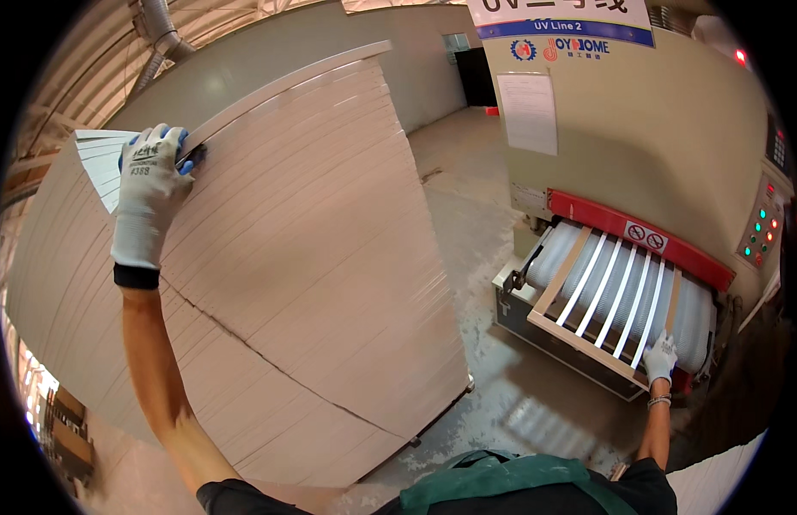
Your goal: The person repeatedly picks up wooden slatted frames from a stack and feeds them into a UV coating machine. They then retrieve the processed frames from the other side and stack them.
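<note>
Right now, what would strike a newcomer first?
Probably the huge pale layered stack filling the left and middle, with the gloved left hand at its upper left. At right, a red bar crosses the beige machine; below, white strips and brown bars lie on a belt, the gloved right hand at their near right corner.

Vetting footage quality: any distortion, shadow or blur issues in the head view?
Head view: strong fisheye bowing on the tall stack of pale flat boards, black corners; soft shadow across the beige metal machine housing; white-gloved left hand fairly sharp; white-gloved right hand small, with little fine detail.
</note>
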Motion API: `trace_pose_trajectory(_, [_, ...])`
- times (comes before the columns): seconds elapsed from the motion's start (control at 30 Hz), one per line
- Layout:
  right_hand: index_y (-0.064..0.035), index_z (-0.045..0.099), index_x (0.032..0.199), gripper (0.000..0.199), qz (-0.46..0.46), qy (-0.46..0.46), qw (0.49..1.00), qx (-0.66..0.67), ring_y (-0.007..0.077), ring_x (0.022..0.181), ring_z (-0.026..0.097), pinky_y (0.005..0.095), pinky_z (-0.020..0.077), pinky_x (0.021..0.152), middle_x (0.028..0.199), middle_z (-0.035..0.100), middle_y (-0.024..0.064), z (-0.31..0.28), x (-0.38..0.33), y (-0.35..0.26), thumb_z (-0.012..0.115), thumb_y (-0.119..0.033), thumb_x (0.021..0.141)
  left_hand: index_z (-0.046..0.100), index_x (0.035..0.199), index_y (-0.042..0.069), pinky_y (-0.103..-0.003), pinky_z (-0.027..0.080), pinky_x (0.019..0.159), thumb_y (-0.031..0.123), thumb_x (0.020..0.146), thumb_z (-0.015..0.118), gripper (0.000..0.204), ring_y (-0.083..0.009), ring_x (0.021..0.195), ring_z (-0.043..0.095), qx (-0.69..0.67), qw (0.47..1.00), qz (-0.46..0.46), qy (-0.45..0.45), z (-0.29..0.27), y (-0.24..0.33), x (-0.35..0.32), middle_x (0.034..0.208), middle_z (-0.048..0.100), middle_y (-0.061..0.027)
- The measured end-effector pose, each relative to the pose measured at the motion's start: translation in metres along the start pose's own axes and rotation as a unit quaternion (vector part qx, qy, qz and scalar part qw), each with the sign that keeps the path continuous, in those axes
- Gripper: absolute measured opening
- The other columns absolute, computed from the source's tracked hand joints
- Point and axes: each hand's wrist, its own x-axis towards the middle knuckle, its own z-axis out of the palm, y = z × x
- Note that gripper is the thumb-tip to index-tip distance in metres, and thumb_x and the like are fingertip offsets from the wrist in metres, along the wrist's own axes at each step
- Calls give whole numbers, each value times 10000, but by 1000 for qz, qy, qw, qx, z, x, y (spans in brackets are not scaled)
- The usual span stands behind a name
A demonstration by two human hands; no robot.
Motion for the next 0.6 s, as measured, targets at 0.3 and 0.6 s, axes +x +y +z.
trace_pose_trajectory(0.3, [41,509,1435,518,-270,-260,602,705,251,1024,720,349,604,824,1278,670,186,-181,-42,-235,634,-223,1007,604,1305,11,-466,474,1085,213,802,857,598,-350,1135,647,126,973,79,174,-117,26,-83,1210,655,-172])
trace_pose_trajectory(0.6, [9,474,1400,720,-357,-542,195,735,279,917,726,394,639,724,1224,646,234,-325,-114,-364,525,-596,1012,612,1282,-34,-643,295,1198,143,789,735,538,-336,1190,576,-43,992,108,-59,-110,104,-206,1157,604,-166])
